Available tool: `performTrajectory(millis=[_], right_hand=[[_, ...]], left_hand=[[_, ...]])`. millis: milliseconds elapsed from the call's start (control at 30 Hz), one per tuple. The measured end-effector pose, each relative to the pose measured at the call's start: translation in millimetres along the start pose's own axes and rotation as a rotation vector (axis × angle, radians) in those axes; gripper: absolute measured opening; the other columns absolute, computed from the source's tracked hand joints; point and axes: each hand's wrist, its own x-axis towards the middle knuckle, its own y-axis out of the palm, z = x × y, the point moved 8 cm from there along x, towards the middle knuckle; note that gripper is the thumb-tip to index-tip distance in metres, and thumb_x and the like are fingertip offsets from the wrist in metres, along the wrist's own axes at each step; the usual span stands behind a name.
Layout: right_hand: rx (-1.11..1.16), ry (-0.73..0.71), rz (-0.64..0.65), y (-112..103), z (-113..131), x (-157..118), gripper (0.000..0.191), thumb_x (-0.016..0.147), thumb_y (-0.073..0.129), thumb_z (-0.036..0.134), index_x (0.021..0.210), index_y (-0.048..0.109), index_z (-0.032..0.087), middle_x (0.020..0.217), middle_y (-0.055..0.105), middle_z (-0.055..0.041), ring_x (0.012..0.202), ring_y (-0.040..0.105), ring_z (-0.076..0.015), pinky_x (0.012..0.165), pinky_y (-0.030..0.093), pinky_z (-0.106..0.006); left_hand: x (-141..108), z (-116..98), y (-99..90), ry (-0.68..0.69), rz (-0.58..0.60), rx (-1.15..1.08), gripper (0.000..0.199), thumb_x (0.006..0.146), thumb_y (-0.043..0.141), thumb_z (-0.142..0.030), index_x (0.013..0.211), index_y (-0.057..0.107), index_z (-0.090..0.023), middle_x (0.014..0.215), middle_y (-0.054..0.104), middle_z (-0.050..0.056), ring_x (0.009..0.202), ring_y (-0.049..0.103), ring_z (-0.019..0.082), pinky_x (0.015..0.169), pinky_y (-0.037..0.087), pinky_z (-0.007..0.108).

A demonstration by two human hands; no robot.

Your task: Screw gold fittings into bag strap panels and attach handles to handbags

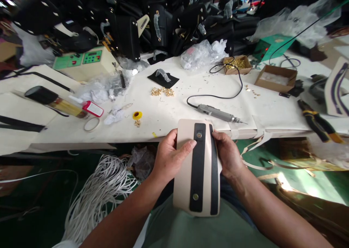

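Observation:
A cream leather bag panel [183, 179] with two black strips is held upright over the lap, in front of the table's near edge. My left hand [171, 155] grips its left edge, thumb lying on the face near the wider strip. On the other side, my right hand [228, 151] is closed around the upper right edge, its fingers hidden behind the panel. The wider strip carries a round metal fitting [199, 135] near the top and a brass-coloured one [195, 196] near the bottom. Just beyond the panel lies a grey electric screwdriver [216, 112], its bit pointing right.
Gold hardware [163, 91] lies in piles on the white table [174, 111]. Black-and-yellow pliers [317, 119] lie right, below an open cardboard box [276, 78]. A yellow tape roll [137, 115] and a glue bottle [54, 100] are left. Black bags [160, 26] crowd the back.

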Motion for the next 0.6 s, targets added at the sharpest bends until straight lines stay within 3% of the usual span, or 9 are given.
performTrajectory(millis=[167, 367, 600], right_hand=[[0.11, 0.058, -0.021, -8.2, -10.6, 1.5, 0.032, 0.086, 0.06, 0.047, 0.094, 0.073, 0.019, 0.086, 0.081, -0.0087, 0.085, 0.077, -0.0324, 0.079, 0.065, -0.046], [0.186, -0.069, -0.123, -32.0, -12.0, -2.6, 0.028, 0.079, 0.08, 0.045, 0.086, 0.072, 0.02, 0.097, 0.081, -0.0062, 0.1, 0.074, -0.0285, 0.096, 0.06, -0.042], [0.186, -0.171, -0.034, -43.3, -1.1, -21.4, 0.03, 0.088, 0.077, 0.048, 0.094, 0.076, 0.019, 0.096, 0.081, -0.0084, 0.093, 0.076, -0.0279, 0.09, 0.061, -0.042]], left_hand=[[-3.5, -2.3, 3.3, -0.021, -0.035, 0.035, 0.041, 0.081, 0.086, -0.045, 0.109, 0.072, -0.019, 0.093, 0.079, 0.003, 0.076, 0.07, 0.018, 0.069, 0.058, 0.026], [-6.2, -5.8, 15.0, -0.013, -0.041, 0.063, 0.045, 0.08, 0.087, -0.046, 0.112, 0.072, -0.019, 0.098, 0.081, 0.006, 0.081, 0.074, 0.022, 0.073, 0.06, 0.029], [-9.6, -12.2, 37.6, 0.006, -0.012, 0.098, 0.05, 0.079, 0.087, -0.047, 0.117, 0.072, -0.018, 0.103, 0.082, 0.008, 0.084, 0.076, 0.023, 0.076, 0.062, 0.031]])
